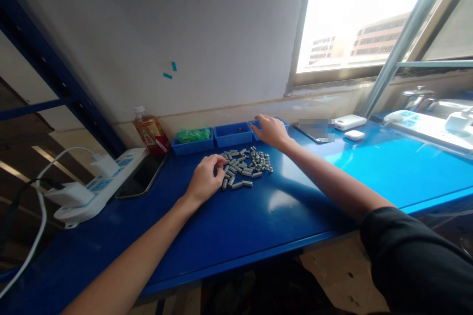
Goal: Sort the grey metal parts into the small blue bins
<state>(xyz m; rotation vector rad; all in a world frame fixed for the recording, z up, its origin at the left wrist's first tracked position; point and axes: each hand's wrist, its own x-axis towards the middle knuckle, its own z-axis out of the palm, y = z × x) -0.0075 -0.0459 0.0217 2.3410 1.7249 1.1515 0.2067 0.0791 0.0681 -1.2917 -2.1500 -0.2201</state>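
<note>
A loose pile of small grey metal cylinders [236, 170] lies on the blue table, with shorter metal pieces [261, 160] bunched on its right side. My left hand [207, 177] is at the pile's left edge, fingers curved and thumb apart, fingertips touching or just beside the cylinders. I see nothing clearly held in it. Over the right blue bin [284, 124] reaches my right hand [272, 131], its thumb and fingers apart; it hides much of that bin. A middle blue bin [231, 140] contains a small metal piece. The left blue bin [194, 147] holds green plastic [192, 135].
At left are a power strip [81, 211] with chargers and cables, a dark phone [142, 177] and a bottle [147, 130]. To the right lie another phone [310, 132], a white box [350, 122] and a small white case [354, 135]. The wall rises behind the bins.
</note>
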